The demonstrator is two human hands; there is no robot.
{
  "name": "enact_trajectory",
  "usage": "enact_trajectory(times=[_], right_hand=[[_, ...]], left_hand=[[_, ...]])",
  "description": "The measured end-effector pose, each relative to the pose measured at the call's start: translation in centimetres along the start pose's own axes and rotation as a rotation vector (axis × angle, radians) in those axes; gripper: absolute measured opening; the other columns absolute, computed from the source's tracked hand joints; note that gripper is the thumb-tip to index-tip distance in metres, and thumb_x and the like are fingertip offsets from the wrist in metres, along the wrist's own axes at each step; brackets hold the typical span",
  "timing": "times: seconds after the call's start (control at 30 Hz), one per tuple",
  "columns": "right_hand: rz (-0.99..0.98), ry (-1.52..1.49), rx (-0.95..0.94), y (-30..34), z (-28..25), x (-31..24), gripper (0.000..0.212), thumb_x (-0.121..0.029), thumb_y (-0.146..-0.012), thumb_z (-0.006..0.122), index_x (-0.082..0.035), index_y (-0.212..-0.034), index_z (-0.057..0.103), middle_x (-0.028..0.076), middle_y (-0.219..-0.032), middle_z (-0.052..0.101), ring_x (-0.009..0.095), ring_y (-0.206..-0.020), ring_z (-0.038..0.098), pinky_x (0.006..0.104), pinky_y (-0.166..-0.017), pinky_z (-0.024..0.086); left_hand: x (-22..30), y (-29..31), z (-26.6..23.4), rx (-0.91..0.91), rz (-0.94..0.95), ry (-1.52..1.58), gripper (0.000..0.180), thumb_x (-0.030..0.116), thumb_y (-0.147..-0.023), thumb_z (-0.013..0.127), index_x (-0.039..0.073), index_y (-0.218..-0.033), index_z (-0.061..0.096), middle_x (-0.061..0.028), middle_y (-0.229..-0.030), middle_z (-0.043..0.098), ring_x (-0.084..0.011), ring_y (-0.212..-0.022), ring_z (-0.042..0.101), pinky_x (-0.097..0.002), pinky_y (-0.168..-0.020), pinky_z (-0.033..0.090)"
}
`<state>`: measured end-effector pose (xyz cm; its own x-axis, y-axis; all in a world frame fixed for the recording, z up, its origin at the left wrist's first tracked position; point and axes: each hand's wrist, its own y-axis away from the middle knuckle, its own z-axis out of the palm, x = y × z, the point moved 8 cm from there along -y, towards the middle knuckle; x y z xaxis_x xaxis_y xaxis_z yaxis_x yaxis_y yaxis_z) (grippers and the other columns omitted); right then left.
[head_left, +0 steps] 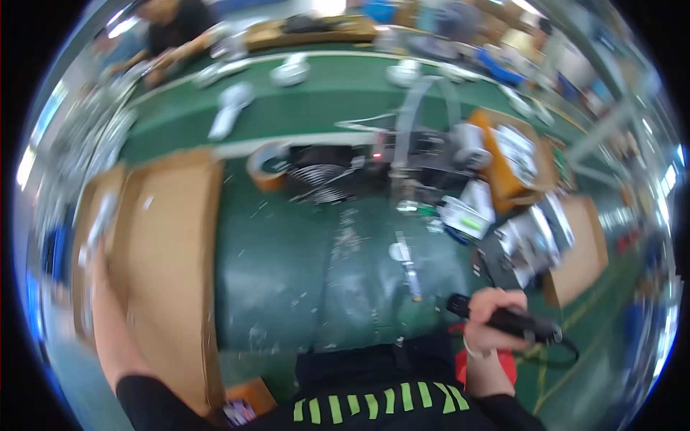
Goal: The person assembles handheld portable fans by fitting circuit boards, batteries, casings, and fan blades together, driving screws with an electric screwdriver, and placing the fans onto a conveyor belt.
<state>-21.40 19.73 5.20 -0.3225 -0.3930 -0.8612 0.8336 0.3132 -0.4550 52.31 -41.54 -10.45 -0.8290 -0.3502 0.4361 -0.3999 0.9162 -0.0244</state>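
Observation:
My right hand [496,316] is wrapped round a black electric screwdriver [521,325], held level at the near right edge of the table. A cord loops from the tool's right end. Far to the left, my left hand [98,253] reaches over a narrow cardboard tray [85,302], next to a white elongated part [104,214]. Motion smears its fingers, so whether they grip that part is unclear. A slim pale piece with a round white end [408,269] lies on the green work surface [287,266] between my hands.
A larger shallow cardboard tray [169,251] lies beside the left arm. Tape roll [267,165], dark coil-like item [320,176] and clear tube [406,144] stand at the back. An orange box [503,158] and white parts [532,244] crowd the right. Beyond runs a green conveyor [323,93]; people work there.

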Motion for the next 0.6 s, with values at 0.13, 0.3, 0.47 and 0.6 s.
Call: enact_trajectory(times=[0.13, 0.3, 0.47, 0.6], right_hand=[[0.29, -0.201, -0.127, -1.2, 3.3, 4.7, 0.077, -0.08, -0.082, 0.023, -0.007, -0.078, 0.047, 0.004, -0.046, 0.043, 0.016, -0.036, 0.039, 0.0285, -0.038, 0.032], [0.462, -0.266, -0.052, -1.2, 1.9, 6.8, 0.083, -0.086, -0.078, 0.02, -0.007, -0.078, 0.046, 0.003, -0.046, 0.04, 0.015, -0.037, 0.038, 0.028, -0.039, 0.032], [0.432, -0.213, -0.066, -1.7, 1.5, 6.1, 0.083, -0.086, -0.078, 0.021, -0.007, -0.079, 0.047, 0.002, -0.047, 0.04, 0.014, -0.037, 0.038, 0.0273, -0.039, 0.032], [0.416, -0.193, -0.12, -2.3, 1.8, 5.7, 0.084, -0.087, -0.077, 0.022, -0.007, -0.079, 0.048, 0.003, -0.048, 0.042, 0.014, -0.036, 0.038, 0.0267, -0.038, 0.032]], left_hand=[[-14.5, 9.4, -9.5, 0.217, -0.207, -0.523, 0.073, 0.056, -0.069, 0.074, 0.004, -0.117, 0.059, -0.017, -0.102, 0.067, -0.032, -0.089, 0.064, -0.0386, -0.081, 0.05], [-21.0, 13.8, -17.5, 0.381, -0.372, -0.583, 0.088, 0.062, -0.064, 0.072, 0.003, -0.126, 0.054, -0.0206, -0.119, 0.061, -0.0322, -0.111, 0.058, -0.0423, -0.097, 0.041], [-12.8, 16.6, -14.5, 0.423, -0.113, -0.016, 0.074, 0.054, -0.078, 0.068, 0.0, -0.126, 0.053, -0.0212, -0.123, 0.058, -0.0332, -0.113, 0.055, -0.0425, -0.102, 0.037], [0.1, 24.4, -9.6, 0.013, 0.373, 0.405, 0.05, 0.025, -0.087, 0.066, -0.001, -0.127, 0.051, -0.0177, -0.124, 0.054, -0.0251, -0.118, 0.05, -0.0363, -0.102, 0.037]])
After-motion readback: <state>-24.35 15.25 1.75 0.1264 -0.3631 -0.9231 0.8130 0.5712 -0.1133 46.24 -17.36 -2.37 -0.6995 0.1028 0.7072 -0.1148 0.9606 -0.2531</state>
